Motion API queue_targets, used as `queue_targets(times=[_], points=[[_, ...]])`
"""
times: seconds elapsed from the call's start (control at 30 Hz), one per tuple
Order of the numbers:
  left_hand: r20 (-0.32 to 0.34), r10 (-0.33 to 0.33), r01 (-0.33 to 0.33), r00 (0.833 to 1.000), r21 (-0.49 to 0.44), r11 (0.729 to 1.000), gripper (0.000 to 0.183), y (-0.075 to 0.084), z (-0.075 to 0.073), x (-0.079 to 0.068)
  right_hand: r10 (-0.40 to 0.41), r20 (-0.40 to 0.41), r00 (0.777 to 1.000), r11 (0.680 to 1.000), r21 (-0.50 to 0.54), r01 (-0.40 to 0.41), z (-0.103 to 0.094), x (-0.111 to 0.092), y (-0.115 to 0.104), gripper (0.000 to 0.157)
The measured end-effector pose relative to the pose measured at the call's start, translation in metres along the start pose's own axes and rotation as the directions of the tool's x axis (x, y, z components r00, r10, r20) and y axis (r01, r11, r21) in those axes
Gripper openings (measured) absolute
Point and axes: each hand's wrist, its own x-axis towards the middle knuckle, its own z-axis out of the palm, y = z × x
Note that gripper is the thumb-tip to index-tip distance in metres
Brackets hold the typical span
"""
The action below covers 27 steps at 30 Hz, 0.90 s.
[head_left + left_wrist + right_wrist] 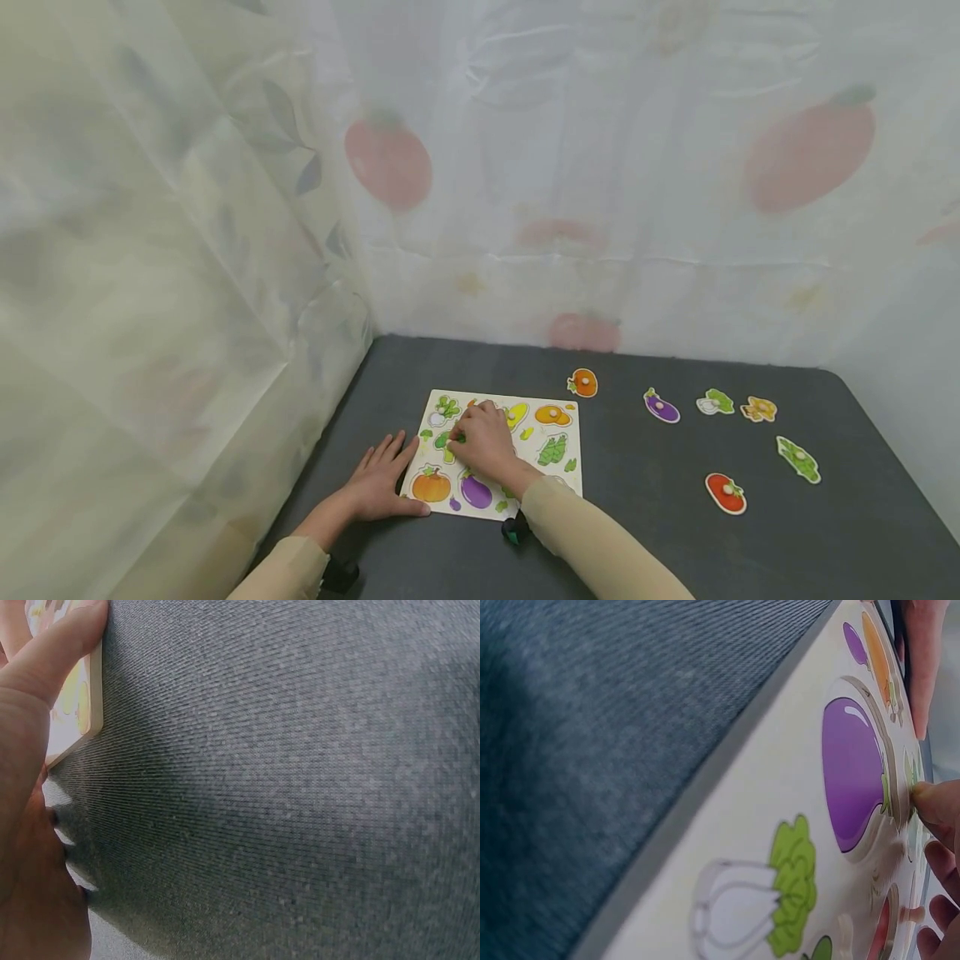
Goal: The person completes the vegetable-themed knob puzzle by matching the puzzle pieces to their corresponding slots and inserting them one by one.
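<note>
A pale vegetable puzzle board (575,442) lies on the dark table. My left hand (378,483) rests at its left side with fingers spread, the thumb at the near left corner. In the left wrist view the left thumb (52,652) lies against the board's edge (96,690). Over the board reaches my right hand (487,442), its thumb and finger pinching a green broccoli piece (441,440) at the board's left part. The right wrist view shows these fingertips (930,799) low beyond the printed eggplant (849,772); the piece is mostly hidden there.
Loose pieces lie to the right: a pumpkin (583,382), an eggplant (662,407), a white-and-green cabbage (717,402), a yellow-orange piece (760,409), a green pod-like piece (798,460) and a tomato (726,494). A curtain (480,300) hangs behind the table.
</note>
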Motion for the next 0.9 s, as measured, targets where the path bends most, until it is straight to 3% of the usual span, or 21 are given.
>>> queue_targets(times=[0.57,0.73,0.9], points=[[0.002,-0.003,0.003,1.000,-0.006,1.000,0.126,-0.005,0.003,0.004,-0.004,0.004,1.000,0.999,-0.052,0.004,0.000,0.000,-0.001,0.011],[0.017,0.015,-0.015,1.000,-0.023,1.000,0.124,-0.003,0.000,0.002,-0.043,0.032,0.999,0.996,-0.081,0.045,-0.006,-0.006,0.002,0.017],[0.037,-0.011,0.011,0.999,-0.005,1.000,0.123,0.001,-0.004,0.003,-0.051,-0.004,0.999,0.998,0.037,0.052,-0.031,-0.011,0.017,0.024]])
